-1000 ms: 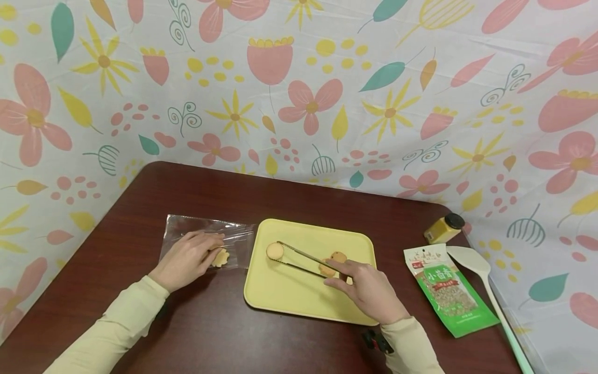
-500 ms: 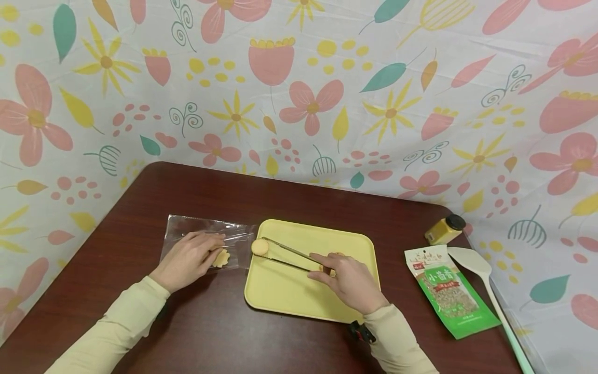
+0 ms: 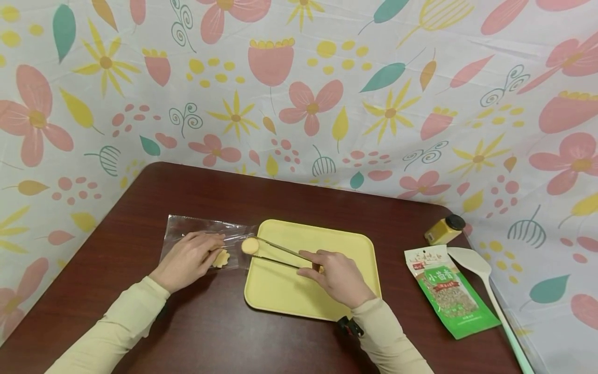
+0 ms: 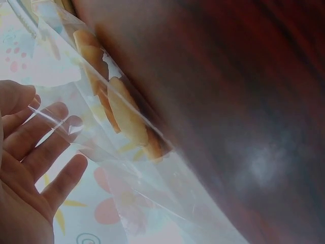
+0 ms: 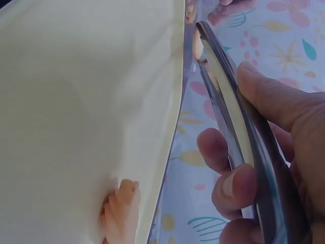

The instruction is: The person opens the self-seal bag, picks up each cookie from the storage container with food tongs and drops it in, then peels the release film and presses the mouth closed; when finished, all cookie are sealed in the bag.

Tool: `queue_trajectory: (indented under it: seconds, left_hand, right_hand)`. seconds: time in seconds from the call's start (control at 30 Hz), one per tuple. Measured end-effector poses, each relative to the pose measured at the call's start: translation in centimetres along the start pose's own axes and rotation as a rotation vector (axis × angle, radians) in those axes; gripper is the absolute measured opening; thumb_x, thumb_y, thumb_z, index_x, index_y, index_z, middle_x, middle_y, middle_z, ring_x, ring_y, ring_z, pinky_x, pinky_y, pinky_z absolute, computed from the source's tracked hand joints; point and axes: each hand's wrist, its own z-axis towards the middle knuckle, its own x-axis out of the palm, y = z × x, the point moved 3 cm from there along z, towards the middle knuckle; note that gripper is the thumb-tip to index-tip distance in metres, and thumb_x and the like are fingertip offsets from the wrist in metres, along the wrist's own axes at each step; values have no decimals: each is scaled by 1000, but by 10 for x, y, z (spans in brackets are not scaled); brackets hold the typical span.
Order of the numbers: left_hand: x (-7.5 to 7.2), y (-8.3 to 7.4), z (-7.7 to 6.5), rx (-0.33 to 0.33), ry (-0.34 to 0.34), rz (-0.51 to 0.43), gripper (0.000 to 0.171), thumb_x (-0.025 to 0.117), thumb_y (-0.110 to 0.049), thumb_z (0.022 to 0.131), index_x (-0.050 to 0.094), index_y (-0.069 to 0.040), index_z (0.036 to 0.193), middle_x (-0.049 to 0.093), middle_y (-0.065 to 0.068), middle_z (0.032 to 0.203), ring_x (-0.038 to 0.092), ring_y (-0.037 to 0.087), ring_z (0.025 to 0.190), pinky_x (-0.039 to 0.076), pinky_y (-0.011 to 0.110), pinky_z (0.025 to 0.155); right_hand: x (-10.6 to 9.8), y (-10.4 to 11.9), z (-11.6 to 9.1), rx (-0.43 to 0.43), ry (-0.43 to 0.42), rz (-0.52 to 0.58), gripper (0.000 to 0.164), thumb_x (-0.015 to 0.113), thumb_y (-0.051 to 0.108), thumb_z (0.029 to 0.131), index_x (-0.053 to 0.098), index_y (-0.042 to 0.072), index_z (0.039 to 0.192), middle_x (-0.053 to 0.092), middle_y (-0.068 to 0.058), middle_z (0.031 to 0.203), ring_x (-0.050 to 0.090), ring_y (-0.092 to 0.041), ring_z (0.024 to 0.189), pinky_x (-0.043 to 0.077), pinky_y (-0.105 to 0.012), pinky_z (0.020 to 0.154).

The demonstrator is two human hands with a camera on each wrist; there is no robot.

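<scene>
By the left rim of the yellow tray [image 3: 285, 301], with left grip [image 3: 190, 258] pinching a clear bag [image 3: 189, 224] and right grip [image 3: 343, 276] squeezing tongs [image 5: 258, 137] around a round cookie [image 3: 249, 245], liable to drop it through slack pressure.

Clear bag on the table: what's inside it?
Several cookies show through the clear bag in the left wrist view. They overlap, so an exact count isn't possible. In the head view, the left hand covers part of the bag, hiding whatever lies beneath.

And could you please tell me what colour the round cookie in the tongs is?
The cookie is pale yellow, clearest in the head view.
</scene>
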Motion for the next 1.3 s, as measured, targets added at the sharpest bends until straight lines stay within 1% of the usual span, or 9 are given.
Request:
queue_trajectory:
  seconds: [0.17, 0.3, 0.5, 0.6, 0.8, 0.9, 1.03, 1.3]
  left_hand:
    - [0, 0, 1, 9, -6, 3, 28, 77, -4, 79, 70, -1, 106, 70, 13, 107, 66, 31, 102, 50, 51, 91]
    - [1, 1, 1, 21, -14, 2, 28, 78, -3, 78, 70, 0, 105, 71, 13, 106, 66, 30, 100, 50, 51, 90]
    - [2, 1, 1, 21, -14, -6, 25, 78, -5, 78, 70, -1, 102, 71, 12, 103, 66, 30, 100, 50, 51, 91]
    - [2, 1, 1, 18, -10, -3, 25, 79, -6, 78, 70, -2, 101, 71, 12, 102, 66, 29, 100, 50, 51, 91]
    - [2, 1, 1, 16, -5, 2, 25, 79, -6, 78, 70, -2, 102, 71, 12, 104, 66, 28, 100, 50, 51, 91]
    - [2, 1, 1, 18, -2, 3, 26, 79, -6, 78, 70, -2, 102, 71, 12, 105, 66, 28, 100, 50, 51, 91]
    - [2, 1, 1, 20, -6, 0, 26, 78, -6, 78, 70, -2, 102, 71, 12, 104, 67, 29, 100, 50, 51, 90]
    - [3, 1, 0, 21, -22, 0, 26, 77, -7, 79, 70, -1, 103, 71, 12, 105, 67, 29, 99, 51, 49, 90]
  right_hand:
    - [3, 2, 6, -20, 6, 0, 44, 69, 47, 86, 70, 21, 121, 49, 22, 69, 41, 0, 53, 42, -21, 53]
    - [6, 4, 11, -23, 18, -6, 44, 69, 47, 86, 70, 22, 122, 49, 21, 69, 41, 0, 53, 40, -21, 51]
    - [10, 7, 15, 14, 38, -43, 44, 69, 51, 85, 69, 28, 123, 47, 25, 67, 41, 0, 51, 36, -24, 45]
    - [11, 9, 17, 24, 48, -44, 45, 68, 52, 85, 68, 30, 124, 47, 26, 68, 42, 0, 51, 35, -25, 42]
    - [14, 13, 22, -15, 73, 17, 46, 67, 48, 87, 68, 22, 125, 50, 21, 69, 39, -1, 48, 34, -20, 40]
    - [15, 15, 24, -23, 91, 38, 47, 66, 48, 88, 67, 19, 126, 50, 20, 68, 37, -2, 47, 33, -20, 40]
    - [18, 16, 27, -17, 108, 35, 48, 65, 48, 89, 67, 20, 127, 49, 20, 68, 36, -2, 47, 32, -20, 40]
    - [22, 22, 33, -27, 125, 49, 48, 64, 49, 89, 66, 21, 128, 48, 18, 67, 40, -3, 50, 37, -22, 43]
